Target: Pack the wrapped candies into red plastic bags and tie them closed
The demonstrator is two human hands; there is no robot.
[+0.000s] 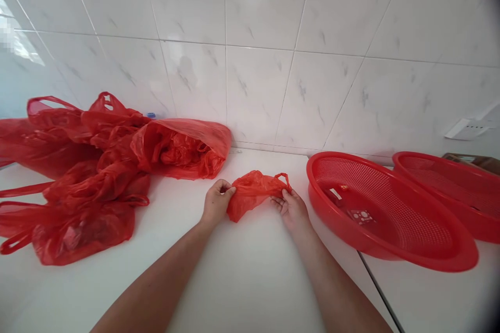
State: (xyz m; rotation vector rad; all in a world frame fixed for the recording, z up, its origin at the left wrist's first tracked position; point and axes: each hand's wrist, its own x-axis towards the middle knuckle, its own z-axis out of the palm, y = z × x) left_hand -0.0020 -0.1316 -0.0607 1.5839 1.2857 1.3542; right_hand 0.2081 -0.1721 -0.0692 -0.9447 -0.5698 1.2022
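A small red plastic bag (253, 190) is stretched between my two hands above the white tabletop. My left hand (217, 200) pinches its left end between thumb and fingers. At the other end, near a handle loop, my right hand (292, 208) grips the bag with thumb and forefinger, the other fingers partly curled beneath. Behind and left of my left hand lies a larger red plastic bag (203, 132), its mouth facing me and crumpled red bags inside. A red plastic basket (390, 208) stands just right of my right hand.
Several crumpled red bags (86, 213) cover the table's left side. Another red basket (461, 187) stands at the far right, with a brown object behind it. The tiled wall (258, 93) bounds the back and carries a white socket (466, 129). A dark seam crosses the tabletop (242, 281).
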